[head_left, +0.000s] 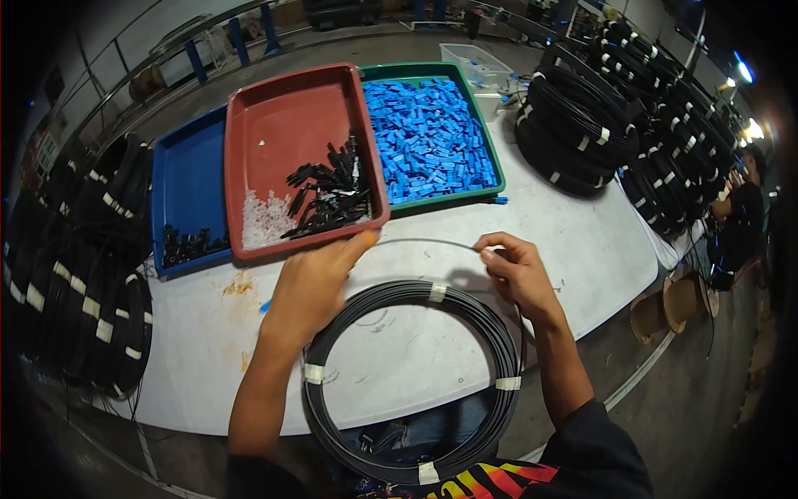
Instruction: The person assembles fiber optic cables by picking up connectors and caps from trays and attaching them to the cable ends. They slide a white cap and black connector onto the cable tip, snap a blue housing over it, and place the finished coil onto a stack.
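Observation:
A coil of black cable (504,337), bound with pieces of white tape, lies at the near edge of the table and partly overhangs it. One loose length of the cable (424,241) arcs above the coil between my hands. My right hand (517,270) is closed, pinching this length between thumb and fingertips. On the other side, my left hand (316,287) is closed around its left part, close to the front rim of the red tray (291,108); the fingers hide the cable there. Black connector parts (332,195) and small clear pieces (264,218) lie in the red tray.
A green tray (490,150) full of blue connectors (428,137) and a blue tray (189,179) with black parts flank the red tray. Stacked cable coils (573,129) stand at right, more coils (83,316) at left. Another person (740,212) is at far right, near wooden spools (686,301).

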Available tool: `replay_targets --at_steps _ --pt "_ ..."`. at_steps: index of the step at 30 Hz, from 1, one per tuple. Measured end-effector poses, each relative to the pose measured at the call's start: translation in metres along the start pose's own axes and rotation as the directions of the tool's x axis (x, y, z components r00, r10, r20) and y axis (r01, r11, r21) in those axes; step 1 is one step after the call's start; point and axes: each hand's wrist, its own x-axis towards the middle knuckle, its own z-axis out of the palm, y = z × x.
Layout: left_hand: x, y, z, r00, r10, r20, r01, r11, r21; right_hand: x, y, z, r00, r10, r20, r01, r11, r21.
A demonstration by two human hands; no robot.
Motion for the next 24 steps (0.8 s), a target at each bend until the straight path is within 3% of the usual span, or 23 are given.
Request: replay_targets --at_steps 2,4,6,8,11,12,14,17,22,24 --pt "-0.019 -0.007 0.004 0.998 -0.032 -0.048 0.028 0.997 -0.076 0.023 0.025 -0.007 0.986 -0.167 0.024 0.168 0.949 -0.269" --pt "-0.030 -0.016 0.006 0.993 -0.085 -0.087 0.071 0.986 -0.151 0.034 0.016 -0.006 0.851 -0.517 -0.099 0.339 0.682 -0.648" --pt "-0.037 -0.024 0.008 0.992 -0.059 -0.115 0.033 0.976 -0.214 0.070 0.025 -0.030 0.757 -0.645 -0.107 0.307 0.495 -0.813" --pt "-0.039 -0.021 0.003 0.993 -0.098 -0.064 0.086 0.981 -0.173 0.092 0.021 -0.043 0.723 -0.685 -0.090 0.263 0.393 -0.881" --pt "-0.038 -0.024 0.003 0.995 -0.039 -0.096 0.043 0.998 0.044 0.107 0.023 -0.051 0.763 -0.645 -0.037 0.326 0.434 -0.840" --pt "-0.036 -0.024 0.000 0.994 -0.046 -0.102 0.051 0.998 0.042 0.106 0.022 -0.051 0.764 -0.645 -0.027 0.332 0.429 -0.840" --pt "-0.034 -0.025 -0.004 0.993 -0.113 0.010 0.113 0.994 0.010 0.097 0.018 -0.049 0.864 -0.483 -0.143 0.187 0.571 -0.800" --pt "-0.032 -0.034 -0.006 0.997 -0.061 0.042 0.056 0.994 0.098 0.097 0.027 -0.053 0.834 -0.545 -0.081 0.219 0.462 -0.859" --pt "-0.031 -0.042 -0.004 1.000 0.009 0.007 -0.009 0.998 0.069 0.104 0.039 -0.064 0.762 -0.646 -0.047 0.237 0.345 -0.908" --pt "-0.037 -0.046 -0.005 1.000 0.023 0.002 -0.023 0.998 0.060 0.104 0.032 -0.066 0.904 -0.418 -0.093 0.184 0.577 -0.796"
